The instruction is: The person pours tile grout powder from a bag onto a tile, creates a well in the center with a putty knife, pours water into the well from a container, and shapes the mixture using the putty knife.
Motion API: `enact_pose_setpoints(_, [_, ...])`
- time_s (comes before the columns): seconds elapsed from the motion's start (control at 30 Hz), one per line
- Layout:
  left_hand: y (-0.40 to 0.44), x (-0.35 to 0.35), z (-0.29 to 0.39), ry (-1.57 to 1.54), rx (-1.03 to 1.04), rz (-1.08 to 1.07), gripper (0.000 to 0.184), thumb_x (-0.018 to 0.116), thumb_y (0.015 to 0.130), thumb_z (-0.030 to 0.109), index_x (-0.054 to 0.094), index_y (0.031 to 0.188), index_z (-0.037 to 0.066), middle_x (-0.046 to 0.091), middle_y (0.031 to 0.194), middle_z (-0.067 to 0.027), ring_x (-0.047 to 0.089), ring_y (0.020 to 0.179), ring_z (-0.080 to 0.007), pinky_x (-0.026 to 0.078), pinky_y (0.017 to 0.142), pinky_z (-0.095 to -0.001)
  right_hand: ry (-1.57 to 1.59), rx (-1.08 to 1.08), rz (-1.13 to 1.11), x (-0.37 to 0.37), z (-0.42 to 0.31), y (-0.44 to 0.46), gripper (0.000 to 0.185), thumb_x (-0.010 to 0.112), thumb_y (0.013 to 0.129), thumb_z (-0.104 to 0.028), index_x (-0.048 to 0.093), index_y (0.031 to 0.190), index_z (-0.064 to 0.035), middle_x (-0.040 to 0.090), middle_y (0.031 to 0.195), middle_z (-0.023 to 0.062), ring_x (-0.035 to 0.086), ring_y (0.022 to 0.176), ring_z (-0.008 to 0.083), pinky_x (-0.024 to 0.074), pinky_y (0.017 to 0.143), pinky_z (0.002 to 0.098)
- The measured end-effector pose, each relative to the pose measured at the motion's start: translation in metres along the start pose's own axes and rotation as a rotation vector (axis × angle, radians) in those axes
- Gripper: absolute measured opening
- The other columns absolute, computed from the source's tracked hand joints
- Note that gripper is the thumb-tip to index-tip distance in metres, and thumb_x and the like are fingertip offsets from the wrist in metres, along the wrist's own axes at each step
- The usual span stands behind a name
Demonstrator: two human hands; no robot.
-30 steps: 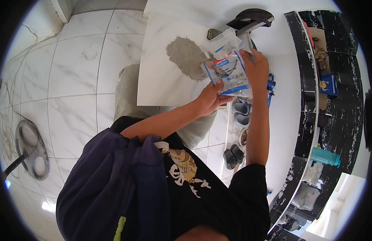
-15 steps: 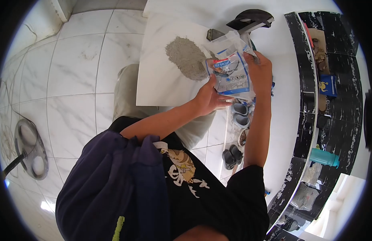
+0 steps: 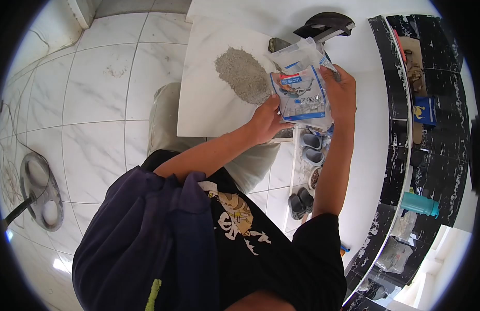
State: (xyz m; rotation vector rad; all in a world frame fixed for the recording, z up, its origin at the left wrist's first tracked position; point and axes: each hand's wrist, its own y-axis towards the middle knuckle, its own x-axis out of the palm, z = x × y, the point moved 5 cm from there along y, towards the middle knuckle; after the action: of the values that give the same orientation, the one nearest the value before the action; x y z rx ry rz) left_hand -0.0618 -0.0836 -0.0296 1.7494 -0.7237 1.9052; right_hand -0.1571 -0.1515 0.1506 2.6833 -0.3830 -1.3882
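Between my hands is a clear plastic tile grout bag [image 3: 302, 98] with blue and red print, its label facing up. My left hand [image 3: 268, 118] grips the bag's lower left edge, thumb on the front. At the bag's right side, my right hand [image 3: 341, 90] is closed round the plastic near its upper corner. Left of the bag, a heap of grey powder [image 3: 242, 75] lies spread on a pale marbled tile [image 3: 203, 111].
A black and grey object [image 3: 325, 26] lies beyond the bag, near a small dark block [image 3: 277, 45]. Grey clogs [image 3: 311, 147] and dark sandals [image 3: 300, 202] stand on the floor below. A black marbled shelf [image 3: 437, 155] at right holds a teal bottle [image 3: 420, 204].
The bag has turned slightly and its printed front now lies flatter to view. My right hand has shifted a little right, and my left fingers have drawn in under the bag.
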Motion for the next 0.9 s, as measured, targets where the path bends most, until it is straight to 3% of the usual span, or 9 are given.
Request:
enact_pose_setpoints(0.13, [-0.009,0.002,-0.007,0.018,-0.059,0.035,0.048,0.034,0.109,0.043,0.036,0.146,0.012,0.043,0.150,-0.0112,0.045,0.138,-0.0329,0.029,0.114,-0.0662,-0.128,-0.028,-0.091,0.010,-0.013,-0.001,0.041,0.070,0.091,-0.037,0.072,0.107,0.0004,0.065,0.080,0.0209,0.050,0.102,0.0333,0.0450,0.088,0.0408])
enact_pose_setpoints(0.23, [-0.006,0.000,-0.010,-0.003,-0.074,0.033,0.050,0.034,0.109,0.044,0.034,0.148,0.013,0.044,0.150,-0.0114,0.044,0.139,-0.0337,0.028,0.115,-0.0667,-0.187,-0.027,-0.058,0.006,-0.016,-0.004,0.037,0.069,0.091,-0.036,0.073,0.103,-0.0022,0.064,0.076,0.0207,0.046,0.107,0.0333,0.0416,0.093,0.0395])
enact_pose_setpoints(0.37, [-0.005,0.003,-0.010,0.015,-0.053,0.036,0.053,0.033,0.109,0.047,0.032,0.150,0.013,0.043,0.151,-0.0114,0.042,0.140,-0.0347,0.028,0.115,-0.0663,-0.064,0.011,-0.038,0.005,-0.011,-0.006,0.036,0.069,0.091,-0.036,0.073,0.101,-0.0017,0.063,0.069,0.0190,0.049,0.101,0.0312,0.0395,0.094,0.0378])
enact_pose_setpoints(0.53, [-0.007,0.005,-0.015,-0.005,-0.076,0.022,0.055,0.035,0.108,0.048,0.031,0.151,0.014,0.043,0.152,-0.0110,0.042,0.141,-0.0345,0.028,0.116,-0.0654,-0.128,0.018,-0.128,0.007,-0.015,-0.006,0.040,0.070,0.090,-0.037,0.072,0.105,0.0003,0.066,0.077,0.0189,0.056,0.094,0.0286,0.0445,0.088,0.0389])
enact_pose_setpoints(0.77, [-0.008,0.010,-0.013,0.035,-0.053,-0.016,0.056,0.033,0.108,0.049,0.030,0.152,0.015,0.043,0.152,-0.0110,0.041,0.141,-0.0346,0.028,0.116,-0.0649,-0.178,-0.066,-0.027,0.004,-0.005,-0.001,0.041,0.071,0.089,-0.038,0.073,0.106,-0.0006,0.067,0.079,0.0205,0.053,0.100,0.0315,0.0453,0.087,0.0391])
enact_pose_setpoints(0.83, [-0.005,0.005,-0.012,0.008,-0.056,-0.017,0.057,0.033,0.108,0.050,0.030,0.152,0.015,0.043,0.153,-0.0108,0.041,0.141,-0.0346,0.027,0.116,-0.0649,-0.176,-0.083,-0.093,0.005,-0.013,0.000,0.036,0.069,0.094,-0.028,0.070,0.104,0.0058,0.070,0.078,0.0068,0.059,0.067,0.0104,0.0491,0.065,0.0271])
enact_pose_setpoints(0.9, [-0.003,0.005,-0.010,-0.025,-0.050,-0.016,0.057,0.033,0.107,0.051,0.029,0.152,0.015,0.043,0.153,-0.0107,0.041,0.142,-0.0346,0.027,0.116,-0.0649,-0.169,-0.087,-0.091,0.004,-0.015,0.000,0.035,0.069,0.094,-0.028,0.070,0.105,0.0055,0.070,0.078,0.0068,0.059,0.067,0.0105,0.0491,0.066,0.0273])
